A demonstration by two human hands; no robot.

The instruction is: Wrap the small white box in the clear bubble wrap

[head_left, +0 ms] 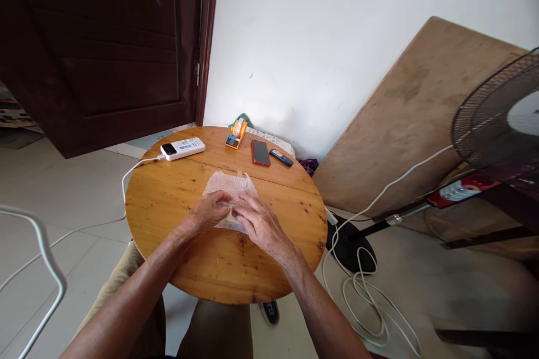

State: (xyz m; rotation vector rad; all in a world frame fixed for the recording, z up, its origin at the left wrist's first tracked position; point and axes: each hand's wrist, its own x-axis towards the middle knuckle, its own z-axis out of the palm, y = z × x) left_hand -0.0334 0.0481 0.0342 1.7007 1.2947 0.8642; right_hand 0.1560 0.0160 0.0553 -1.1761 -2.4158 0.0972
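Observation:
A sheet of clear bubble wrap (pixel 223 181) lies on the round wooden table (pixel 227 280), its far edge uneven. My left hand (pixel 209 208) rests at the left side of the sheet, fingers curled and closed on the wrap. From the right, my right hand (pixel 263 223) bends over the sheet, thumb and fingertips closed on it close to the left fingertips. A small pale patch shows between the two hands; whether something lies inside the wrap I cannot make out.
Behind the wrap stand an orange tape dispenser (pixel 236 134), a red-edged phone (pixel 260 153) and a small dark device (pixel 281 157). At the left lies a white device (pixel 183 148) with a cable. A fan (pixel 501 118) and coiled cable (pixel 366 291) are to the right.

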